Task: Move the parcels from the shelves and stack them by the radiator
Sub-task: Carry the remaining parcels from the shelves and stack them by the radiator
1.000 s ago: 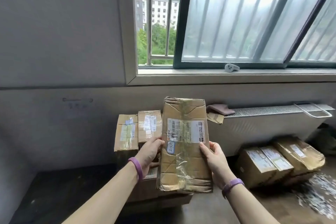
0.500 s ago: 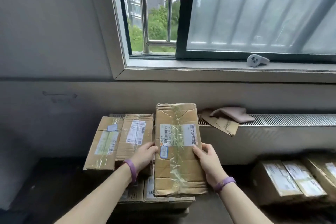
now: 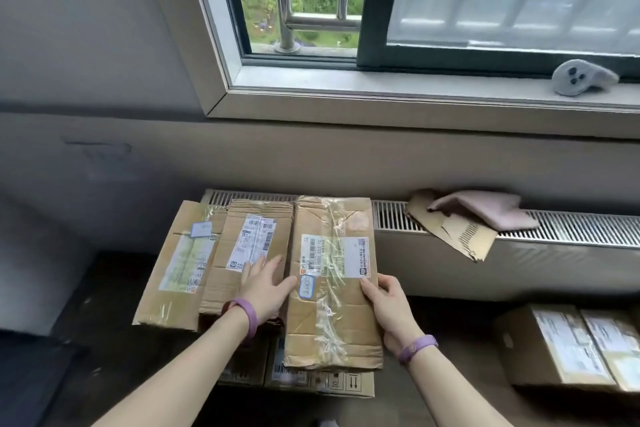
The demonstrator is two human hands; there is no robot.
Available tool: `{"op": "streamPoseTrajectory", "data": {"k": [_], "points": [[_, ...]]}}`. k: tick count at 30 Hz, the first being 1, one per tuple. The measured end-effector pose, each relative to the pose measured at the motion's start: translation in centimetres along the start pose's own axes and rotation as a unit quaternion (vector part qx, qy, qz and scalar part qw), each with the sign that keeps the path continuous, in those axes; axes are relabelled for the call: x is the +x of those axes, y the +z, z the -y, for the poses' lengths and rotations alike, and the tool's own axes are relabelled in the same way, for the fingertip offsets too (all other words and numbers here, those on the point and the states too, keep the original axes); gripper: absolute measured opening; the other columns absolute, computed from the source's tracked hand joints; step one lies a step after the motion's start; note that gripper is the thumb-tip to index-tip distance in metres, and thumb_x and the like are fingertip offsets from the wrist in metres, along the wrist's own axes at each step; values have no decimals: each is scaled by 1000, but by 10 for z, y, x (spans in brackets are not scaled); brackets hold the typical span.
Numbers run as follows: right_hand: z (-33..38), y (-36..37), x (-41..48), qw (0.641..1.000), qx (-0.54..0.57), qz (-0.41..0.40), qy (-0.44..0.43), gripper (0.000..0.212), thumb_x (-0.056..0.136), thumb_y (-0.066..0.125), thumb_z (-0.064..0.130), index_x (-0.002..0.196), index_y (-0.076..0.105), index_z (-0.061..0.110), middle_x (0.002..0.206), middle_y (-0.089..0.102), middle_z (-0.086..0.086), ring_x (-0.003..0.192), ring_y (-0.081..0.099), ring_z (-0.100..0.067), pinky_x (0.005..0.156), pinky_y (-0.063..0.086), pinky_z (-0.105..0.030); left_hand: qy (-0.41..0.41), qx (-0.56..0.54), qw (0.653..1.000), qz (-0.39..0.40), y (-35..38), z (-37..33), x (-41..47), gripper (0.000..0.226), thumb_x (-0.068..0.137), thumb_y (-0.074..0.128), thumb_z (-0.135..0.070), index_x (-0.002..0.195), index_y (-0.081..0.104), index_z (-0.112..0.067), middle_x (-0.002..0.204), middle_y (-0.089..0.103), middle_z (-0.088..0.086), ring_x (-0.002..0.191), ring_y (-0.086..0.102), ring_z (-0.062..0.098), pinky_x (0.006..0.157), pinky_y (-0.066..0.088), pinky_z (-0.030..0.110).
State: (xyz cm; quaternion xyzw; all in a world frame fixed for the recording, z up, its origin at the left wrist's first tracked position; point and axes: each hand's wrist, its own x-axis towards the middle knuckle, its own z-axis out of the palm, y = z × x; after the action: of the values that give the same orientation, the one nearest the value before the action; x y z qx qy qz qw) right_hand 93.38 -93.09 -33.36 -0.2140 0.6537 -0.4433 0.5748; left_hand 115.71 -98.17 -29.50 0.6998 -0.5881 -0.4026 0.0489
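Right hand, at about 5 o'clock of the frame centre, grips the right long edge of the taped parcel, thumb on the top face and the other fingers out of sight beyond the edge. Left hand, at 7 o'clock, lies open and flat, fingers spread, its fingertips on the neighbouring labelled parcel and its thumb against the left edge of the taped parcel; it grips nothing. Both wrists wear purple bands.

Taped parcel: flat, creased, wrapped in loose clear tape, lying on lower cartons whose printed edges show at 6 o'clock beneath it. Its far end reaches the radiator. A third parcel lies at 9 o'clock of the labelled one, tilted and overhanging the stack on its left.

Beyond, at 2 o'clock: torn cardboard and a pink cloth on the radiator grille. At 4 o'clock: further boxes on the floor. At 12 o'clock: the window sill, carrying a small grey object.

Judged stage: parcel set down, final alignment. Risks: the near end appears to overhang the cartons below, so release without squaring could let it tip forward; a leftward push may nudge the labelled parcel and unseat the tilted third parcel; the slack tape could cling to fingers on withdrawal.
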Motion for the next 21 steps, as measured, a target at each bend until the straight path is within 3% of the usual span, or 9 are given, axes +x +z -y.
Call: {"op": "streamPoseTrajectory", "data": {"k": [6,12,17,19,21], "points": [[-17,9,25,999,2,-1,38,29,93,65,21,117,52,10,106,70,-9,86,70,-11,62,56,-22,-17,92,996,-14,10,21,28,81,91,45,-63,155,6,-34,164,-11,-5,149,-17,24,120,0,49],[-37,12,42,999,1,-1,53,27,93,66,21,115,53,13,105,73,-8,95,71,-18,82,59,-38,-14,183,982,-45,33,42,39,79,91,31,-69,154,-4,-37,162,-21,-4,149,-20,25,119,-5,49],[-50,17,50,997,8,-30,66,23,94,65,20,112,53,13,103,72,-9,84,71,-13,60,56,-22,9,215,973,-82,46,51,40,81,90,35,-67,153,-7,-40,162,-20,-5,149,-18,24,119,-3,49],[-53,18,53,997,12,-28,66,23,94,64,19,113,53,12,104,72,-11,86,70,-15,61,56,-23,8,213,973,-90,48,51,42,80,90,35,-67,153,-6,-40,162,-19,-6,149,-18,24,118,-4,49],[-58,18,56,997,18,-25,67,27,94,64,18,118,54,10,109,71,-14,95,70,-21,72,60,-32,7,221,970,-96,50,51,42,80,90,34,-66,153,-7,-40,162,-19,-5,149,-18,24,118,-5,48]]}}
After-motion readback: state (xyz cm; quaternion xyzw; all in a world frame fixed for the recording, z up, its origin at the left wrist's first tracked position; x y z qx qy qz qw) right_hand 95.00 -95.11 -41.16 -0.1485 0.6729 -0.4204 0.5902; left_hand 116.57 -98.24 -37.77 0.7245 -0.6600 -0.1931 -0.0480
